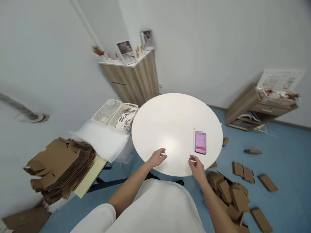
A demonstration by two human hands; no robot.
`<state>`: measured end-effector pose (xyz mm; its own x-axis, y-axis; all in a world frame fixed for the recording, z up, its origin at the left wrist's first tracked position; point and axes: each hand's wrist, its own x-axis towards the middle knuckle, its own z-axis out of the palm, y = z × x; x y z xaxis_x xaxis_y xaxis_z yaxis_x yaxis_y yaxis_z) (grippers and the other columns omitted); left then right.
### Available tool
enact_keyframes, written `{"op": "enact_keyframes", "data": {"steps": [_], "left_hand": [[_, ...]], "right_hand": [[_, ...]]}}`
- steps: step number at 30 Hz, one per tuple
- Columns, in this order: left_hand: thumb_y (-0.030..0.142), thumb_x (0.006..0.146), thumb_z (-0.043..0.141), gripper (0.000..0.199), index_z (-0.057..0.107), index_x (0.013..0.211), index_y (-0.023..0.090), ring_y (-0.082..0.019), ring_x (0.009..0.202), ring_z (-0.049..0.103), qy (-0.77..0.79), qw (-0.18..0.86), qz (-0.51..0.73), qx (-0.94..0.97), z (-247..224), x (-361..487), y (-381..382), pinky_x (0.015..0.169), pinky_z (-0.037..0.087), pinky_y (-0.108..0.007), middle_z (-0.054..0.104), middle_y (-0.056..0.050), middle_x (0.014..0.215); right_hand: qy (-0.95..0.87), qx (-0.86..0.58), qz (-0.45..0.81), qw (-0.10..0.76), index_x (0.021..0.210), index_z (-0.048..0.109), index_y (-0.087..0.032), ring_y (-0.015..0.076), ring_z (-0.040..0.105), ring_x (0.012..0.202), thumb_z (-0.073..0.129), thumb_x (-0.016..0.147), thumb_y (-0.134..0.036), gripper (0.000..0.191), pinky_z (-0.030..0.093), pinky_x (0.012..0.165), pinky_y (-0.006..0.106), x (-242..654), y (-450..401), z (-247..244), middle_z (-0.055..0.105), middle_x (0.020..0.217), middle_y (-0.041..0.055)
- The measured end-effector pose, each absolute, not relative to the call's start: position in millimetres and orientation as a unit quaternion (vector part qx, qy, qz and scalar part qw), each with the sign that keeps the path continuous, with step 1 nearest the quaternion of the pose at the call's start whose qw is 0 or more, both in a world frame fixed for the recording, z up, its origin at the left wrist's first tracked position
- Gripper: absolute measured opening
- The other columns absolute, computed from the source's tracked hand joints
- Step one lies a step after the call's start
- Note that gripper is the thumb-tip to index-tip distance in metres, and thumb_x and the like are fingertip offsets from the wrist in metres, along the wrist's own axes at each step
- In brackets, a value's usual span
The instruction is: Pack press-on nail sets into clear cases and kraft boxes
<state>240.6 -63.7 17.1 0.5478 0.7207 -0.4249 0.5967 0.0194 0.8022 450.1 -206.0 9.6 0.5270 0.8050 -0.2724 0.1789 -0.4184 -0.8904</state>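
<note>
L hand [157, 157], R hand [197, 167] half-curled

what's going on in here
A person stands at a round white table, left hand and right hand held apart near its close edge, neither seeming to grip anything. What looks like a phone lies just beyond the right hand. Flattened cardboard is stacked off to the left, and folded brown boxes lie piled and scattered on the floor at the right.
</note>
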Motion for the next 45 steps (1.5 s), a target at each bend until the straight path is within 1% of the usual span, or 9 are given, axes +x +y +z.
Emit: {"op": "enact_keyframes", "data": {"steps": [5,10,17,20,23,29,36,42,45], "left_hand": [[0.040,0.075,0.052,0.048,0.047,0.118,0.019,-0.017,0.094,0.056,0.506,0.525,0.117,0.674,26,171,-26,0.076,0.046,-0.027,0.054,-0.009,0.115],[0.038,0.075,0.052,0.046,0.048,0.116,0.018,-0.018,0.090,0.058,0.536,0.497,0.154,0.665,21,94,9,0.076,0.046,-0.029,0.056,-0.010,0.111],[0.039,0.072,0.055,0.051,0.047,0.117,0.018,-0.021,0.095,0.057,0.577,0.498,0.137,0.633,14,23,49,0.078,0.045,-0.031,0.055,-0.010,0.116],[0.044,0.072,0.054,0.054,0.046,0.119,0.018,-0.022,0.097,0.056,0.569,0.508,0.111,0.637,21,15,65,0.079,0.044,-0.030,0.053,-0.010,0.119],[0.044,0.071,0.054,0.054,0.048,0.117,0.018,-0.021,0.095,0.057,0.575,0.492,0.111,0.644,30,16,82,0.078,0.044,-0.029,0.055,-0.010,0.116],[0.040,0.070,0.056,0.049,0.052,0.113,0.016,-0.018,0.084,0.060,0.604,0.462,0.141,0.634,36,20,115,0.074,0.046,-0.027,0.060,-0.009,0.108],[0.038,0.071,0.057,0.043,0.054,0.109,0.018,-0.018,0.089,0.060,0.636,0.438,0.172,0.611,29,19,162,0.076,0.046,-0.026,0.058,-0.007,0.112],[0.040,0.070,0.058,0.046,0.055,0.109,0.014,-0.021,0.096,0.058,0.619,0.460,0.141,0.620,9,25,217,0.080,0.044,-0.027,0.058,-0.009,0.113],[0.041,0.071,0.058,0.051,0.052,0.113,0.014,-0.021,0.094,0.059,0.618,0.489,0.119,0.604,-3,28,245,0.078,0.045,-0.026,0.058,-0.010,0.112]], "right_hand": [[-0.446,-0.707,0.417,0.357,0.103,0.056,-0.022,0.0147,0.058,0.069,0.048,0.073,-0.040,0.037,0.047,0.066,0.030,378,-130,24,0.061,0.096,0.0059],[-0.525,-0.672,0.443,0.279,0.105,0.056,-0.025,0.0150,0.059,0.073,0.049,0.073,-0.038,0.035,0.047,0.069,0.030,304,-66,27,0.061,0.098,0.0040],[-0.564,-0.641,0.475,0.214,0.106,0.054,-0.024,0.0146,0.059,0.076,0.049,0.074,-0.036,0.035,0.046,0.070,0.030,235,-2,26,0.060,0.100,0.0041],[-0.574,-0.628,0.485,0.199,0.107,0.054,-0.023,0.0147,0.059,0.077,0.049,0.074,-0.038,0.036,0.046,0.072,0.031,225,21,26,0.060,0.100,0.0043],[-0.577,-0.622,0.491,0.199,0.106,0.053,-0.022,0.0146,0.059,0.076,0.049,0.074,-0.039,0.037,0.045,0.072,0.031,226,47,27,0.060,0.098,0.0043],[-0.544,-0.627,0.500,0.247,0.104,0.055,-0.021,0.0151,0.059,0.077,0.050,0.073,-0.038,0.036,0.046,0.071,0.031,231,102,24,0.061,0.096,0.0045],[-0.540,-0.622,0.518,0.231,0.102,0.057,-0.020,0.0154,0.059,0.081,0.050,0.072,-0.037,0.035,0.046,0.071,0.030,228,150,17,0.063,0.096,0.0048],[-0.584,-0.653,0.444,0.186,0.103,0.058,-0.021,0.0166,0.058,0.087,0.048,0.074,-0.032,0.033,0.045,0.078,0.031,215,190,13,0.062,0.103,0.0045],[-0.613,-0.666,0.395,0.154,0.106,0.057,-0.020,0.0178,0.056,0.093,0.046,0.076,-0.028,0.033,0.043,0.082,0.031,201,211,8,0.059,0.109,0.0057]]}}
